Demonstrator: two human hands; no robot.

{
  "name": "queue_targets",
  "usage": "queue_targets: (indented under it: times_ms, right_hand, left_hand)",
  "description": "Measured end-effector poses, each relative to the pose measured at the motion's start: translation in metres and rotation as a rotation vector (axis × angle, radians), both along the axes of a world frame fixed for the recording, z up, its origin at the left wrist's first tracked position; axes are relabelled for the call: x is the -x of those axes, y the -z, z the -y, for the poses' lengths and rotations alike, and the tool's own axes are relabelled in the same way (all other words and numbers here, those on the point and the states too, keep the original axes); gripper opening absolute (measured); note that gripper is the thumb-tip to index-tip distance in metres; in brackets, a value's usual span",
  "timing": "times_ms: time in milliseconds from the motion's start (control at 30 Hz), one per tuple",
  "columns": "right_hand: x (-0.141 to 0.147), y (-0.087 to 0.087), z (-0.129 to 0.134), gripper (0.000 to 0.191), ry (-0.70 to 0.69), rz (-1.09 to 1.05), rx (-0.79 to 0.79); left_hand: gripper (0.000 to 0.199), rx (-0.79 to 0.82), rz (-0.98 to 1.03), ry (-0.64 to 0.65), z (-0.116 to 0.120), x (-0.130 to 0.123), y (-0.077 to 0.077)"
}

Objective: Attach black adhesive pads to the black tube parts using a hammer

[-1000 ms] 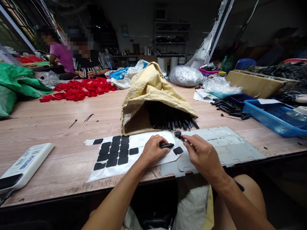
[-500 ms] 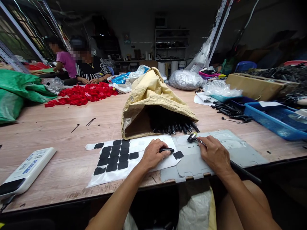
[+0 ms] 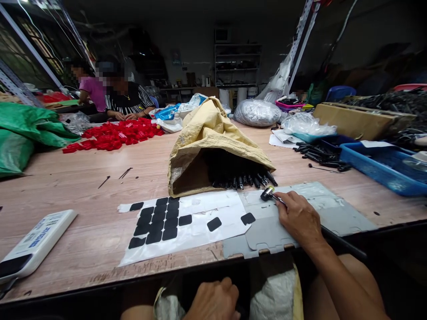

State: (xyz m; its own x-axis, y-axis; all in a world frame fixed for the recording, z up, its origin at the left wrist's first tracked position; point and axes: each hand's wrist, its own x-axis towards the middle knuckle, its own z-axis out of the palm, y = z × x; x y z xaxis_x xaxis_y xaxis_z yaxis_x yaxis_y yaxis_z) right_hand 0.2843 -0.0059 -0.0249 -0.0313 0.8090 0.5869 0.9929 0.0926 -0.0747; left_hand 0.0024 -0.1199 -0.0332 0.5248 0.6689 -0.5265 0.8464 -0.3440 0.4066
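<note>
My right hand [image 3: 298, 218] is closed round a hammer [image 3: 267, 194] with a black head and bright metal neck. Its black handle shows again behind the wrist. The hand rests over a grey plastic sheet [image 3: 330, 211] on the table. Below the table edge, my left hand [image 3: 213, 300] has curled fingers; whatever it holds is hidden. White backing paper [image 3: 200, 235] carries rows of black square stickers [image 3: 162, 222]. Two stickers lie apart near its right end, one a black square [image 3: 214, 224] on the paper, the other a black square [image 3: 247, 218] at the sheet's edge.
A yellow woven sack [image 3: 213, 129] opens toward me, with black pen-like parts [image 3: 247, 180] at its mouth. A white power strip [image 3: 40, 242] lies left. Red pieces [image 3: 116, 133] are heaped before two seated people. A blue tray [image 3: 383, 164] and more black parts [image 3: 320, 155] stand right.
My left hand has moved from the paper down below the table edge; the black pen-like part it held is out of sight. A black square shows where it was. My right hand keeps the hammer.
</note>
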Motion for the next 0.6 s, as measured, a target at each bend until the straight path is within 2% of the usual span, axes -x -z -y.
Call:
queue_targets:
  times_ms: [67,100,167,233,267,333,400,467,533,600]
  right_hand:
    - [0.0,0.0,0.0,0.024,0.003,0.008,0.004]
    - [0.0,0.0,0.0,0.024,0.005,0.013,0.007]
    - [0.001,0.0,0.001,0.023,0.008,0.019,0.009]
    - [0.001,0.0,0.001,0.024,0.009,0.023,0.006]
    - [0.001,0.0,0.001,0.024,0.009,0.025,0.005]
    - [0.002,-0.001,0.001,0.024,0.008,0.025,0.005]
    - [0.002,-0.001,0.001,0.024,0.006,0.022,0.009]
    - [0.002,-0.002,0.001,0.023,0.005,0.017,0.012]
    - [0.002,-0.003,0.001,0.023,0.006,0.016,0.017]
    - [0.002,-0.004,0.002,0.023,0.008,0.019,0.024]
  left_hand:
    - [0.033,-0.007,-0.087,-0.037,0.0,-0.001,0.007]
    - [0.036,0.003,-0.09,-0.035,0.0,-0.001,0.003]
    - [0.039,0.032,0.042,0.004,-0.003,0.001,-0.018]
    - [0.029,-0.008,0.302,0.0,-0.018,0.003,-0.049]
    - [0.023,-0.08,0.428,-0.063,-0.031,0.004,-0.066]
    - [0.023,-0.278,0.515,-0.251,-0.072,0.004,-0.093]
    - [0.028,-0.51,0.543,-0.444,-0.123,0.005,-0.107]
    - [0.027,-0.702,0.471,-0.638,-0.17,0.006,-0.107]
    - [0.026,-0.719,0.381,-0.736,-0.203,0.006,-0.097]
    - [0.024,-0.647,0.276,-0.77,-0.223,0.006,-0.083]
